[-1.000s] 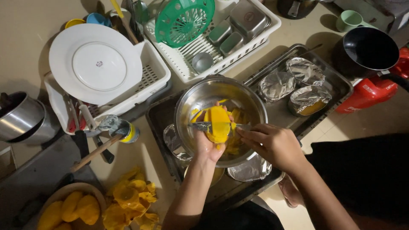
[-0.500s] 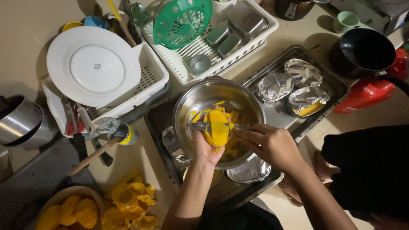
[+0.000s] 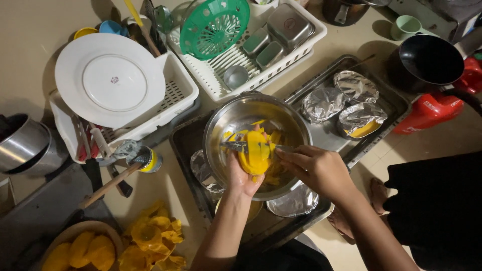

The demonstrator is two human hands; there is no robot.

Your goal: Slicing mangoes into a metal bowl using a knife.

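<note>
Left hand [image 3: 244, 173] cupped under a peeled yellow fruit [image 3: 254, 156], fingers closed around its underside, holding it over the steel bowl [image 3: 236, 118]. Right hand [image 3: 314, 168] gripping a knife [image 3: 241, 146] by the handle end; blade lies level across the top of the fruit, pointing toward the person's left. Loose yellow slices [image 3: 275, 136] already in the bowl, beneath and behind the fruit. Bowl stands on a dark metal tray [image 3: 183, 143] on the bench [image 3: 30, 30]; foil-wrapped items [image 3: 296, 203] tucked around its base. Second tray [image 3: 391, 103] just to the right carries three foil-covered dishes [image 3: 341, 103], one showing yellow at its edge. Behind: white drying rack [image 3: 306, 42] with a green plastic strainer [image 3: 215, 25] and steel containers [image 3: 290, 25]; smaller white rack [image 3: 178, 88] to the left bearing a white plate [image 3: 110, 80]. Near left corner: yellow peelings [image 3: 150, 241] heaped on the bench, beside a wooden bowl [image 3: 75, 231] with yellow pieces in it. Black pan [image 3: 427, 60] and red container [image 3: 427, 110] at far right. Steel pot [image 3: 22, 145] at left edge.
</note>
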